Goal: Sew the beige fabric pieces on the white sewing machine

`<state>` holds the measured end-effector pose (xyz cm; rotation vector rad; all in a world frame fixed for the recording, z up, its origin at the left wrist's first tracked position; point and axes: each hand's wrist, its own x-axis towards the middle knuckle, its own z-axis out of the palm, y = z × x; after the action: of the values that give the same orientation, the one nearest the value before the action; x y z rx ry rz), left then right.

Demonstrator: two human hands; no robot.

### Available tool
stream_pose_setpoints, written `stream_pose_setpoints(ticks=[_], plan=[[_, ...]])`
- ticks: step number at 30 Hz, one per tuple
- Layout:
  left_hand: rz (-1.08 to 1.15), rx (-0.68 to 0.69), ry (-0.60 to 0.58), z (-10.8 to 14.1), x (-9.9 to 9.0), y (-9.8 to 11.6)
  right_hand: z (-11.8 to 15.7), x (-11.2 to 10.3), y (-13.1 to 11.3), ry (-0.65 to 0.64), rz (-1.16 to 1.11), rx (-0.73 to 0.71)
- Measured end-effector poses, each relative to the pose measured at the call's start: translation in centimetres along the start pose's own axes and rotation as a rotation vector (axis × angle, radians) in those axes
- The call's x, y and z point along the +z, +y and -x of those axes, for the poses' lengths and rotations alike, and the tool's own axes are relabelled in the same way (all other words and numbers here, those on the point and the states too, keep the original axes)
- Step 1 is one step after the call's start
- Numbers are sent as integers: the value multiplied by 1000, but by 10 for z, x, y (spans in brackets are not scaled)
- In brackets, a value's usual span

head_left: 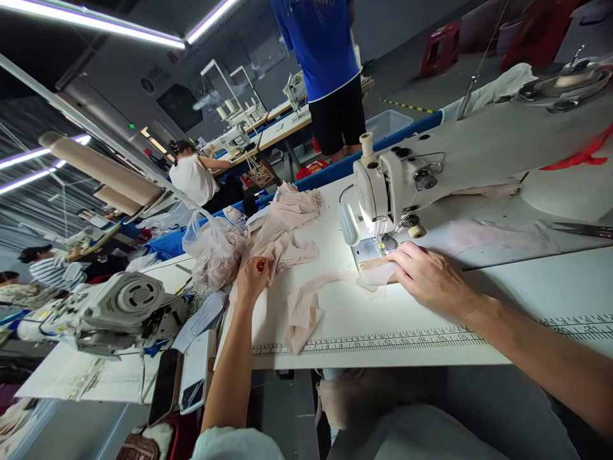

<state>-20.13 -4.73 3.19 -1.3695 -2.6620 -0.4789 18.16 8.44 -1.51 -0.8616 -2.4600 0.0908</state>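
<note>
A white sewing machine (376, 191) stands on the table in front of me, its lamp lighting the needle area. My right hand (426, 275) rests beside the needle plate, fingers together, its fingertips holding a thin sheer beige fabric piece (378, 275) near the presser foot. From there a beige strip (305, 306) trails left across the table, folded, over the printed ruler. My left hand (252, 279) is closed at the near edge of a pile of beige fabric pieces (287, 223), its curled fingers pinching fabric there. The exact edge it grips is partly hidden by the fingers.
A clear plastic bag (215, 249) of fabric sits left of the pile. Phones (165, 383) lie at the table's left edge, near another sewing machine (134, 306). Scissors (582, 229) lie at right. A person in a blue shirt (320, 51) stands beyond the table; others sit farther left.
</note>
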Motion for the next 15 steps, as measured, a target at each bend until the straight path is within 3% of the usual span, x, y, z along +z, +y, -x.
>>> stream_pose_setpoints(ticks=[6,15], plan=[[-34,-58,-3,-13,-1,9,0,0,1,-42,9,20],[64,-107,64,-22,8,18,1,3,4,-6,40,-13]])
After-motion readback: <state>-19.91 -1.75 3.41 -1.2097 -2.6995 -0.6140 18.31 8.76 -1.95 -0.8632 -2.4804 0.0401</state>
